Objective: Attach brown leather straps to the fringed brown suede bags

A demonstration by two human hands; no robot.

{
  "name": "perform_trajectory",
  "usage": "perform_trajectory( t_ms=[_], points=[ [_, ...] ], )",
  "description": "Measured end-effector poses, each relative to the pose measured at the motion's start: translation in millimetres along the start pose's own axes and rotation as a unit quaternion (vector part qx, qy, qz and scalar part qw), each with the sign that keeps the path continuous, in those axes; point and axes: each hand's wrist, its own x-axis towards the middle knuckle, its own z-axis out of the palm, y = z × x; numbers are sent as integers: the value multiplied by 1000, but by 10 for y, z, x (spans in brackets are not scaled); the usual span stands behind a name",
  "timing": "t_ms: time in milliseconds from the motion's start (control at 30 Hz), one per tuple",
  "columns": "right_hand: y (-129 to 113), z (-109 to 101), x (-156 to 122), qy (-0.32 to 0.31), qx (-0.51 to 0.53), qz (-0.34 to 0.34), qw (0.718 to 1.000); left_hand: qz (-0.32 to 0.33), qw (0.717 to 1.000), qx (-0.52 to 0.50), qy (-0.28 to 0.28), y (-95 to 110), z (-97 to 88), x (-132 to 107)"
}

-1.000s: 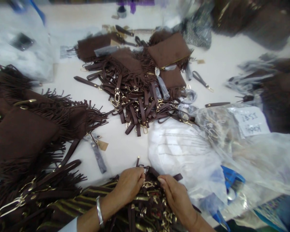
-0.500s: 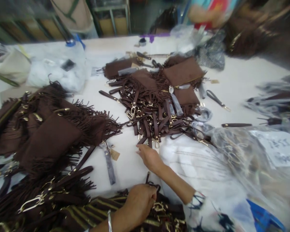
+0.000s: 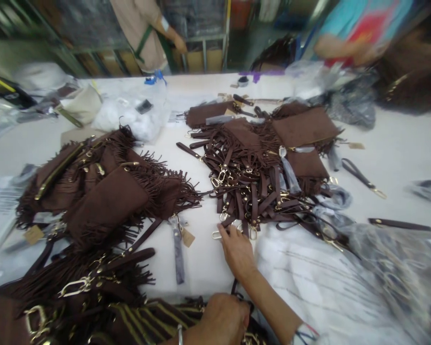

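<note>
My right hand (image 3: 238,251) reaches to the near edge of a heap of dark brown wrist straps (image 3: 244,191) with gold clips. Its fingers are closed on one strap, whose gold clip (image 3: 216,235) sticks out to the left of the fingertips. Low in the view, my left hand (image 3: 224,314) is a closed fist with a bracelet at the wrist. A dark strap end (image 3: 234,286) rises from that fist, above a pile of brown pouches with gold zips (image 3: 143,316).
Fringed brown bags (image 3: 106,206) lie at the left, and more fringed pouches (image 3: 305,127) lie behind the straps. A tagged strap in plastic (image 3: 178,254) rests between the piles. White plastic bags (image 3: 309,278) cover the right front. Other people stand across the table (image 3: 204,81).
My right hand has come onto a strap at the heap's near edge and closed on it. My left fist still holds its strap. The whole view has shifted left and up.
</note>
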Motion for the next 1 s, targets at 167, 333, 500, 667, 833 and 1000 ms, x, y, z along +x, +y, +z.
perform_trajectory(
  t_ms=[167, 333, 500, 667, 833, 1000],
  points=[
    [29, -53, 62, -20, -10, -26, 999, 12, 1000, -5, 23, 19, -41, -61],
    [79, -40, -57, -51, 47, -31, 997, 26, 998, -17, 48, -9, -25, -111],
    [179, -269, -292, -50, 179, 2, 982, 37, 997, -27, 62, -58, 48, -85],
    [462, -754, -840, -134, 516, 58, 844, 31, 997, -28, 61, -44, 32, -74],
    [558, -666, -1440, -244, 470, 164, 832, 40, 996, -35, 73, -46, 60, -85],
    [386, -357, -1592, -303, 411, 192, 838, 26, 997, -17, 64, -13, 47, -107]
  ],
)
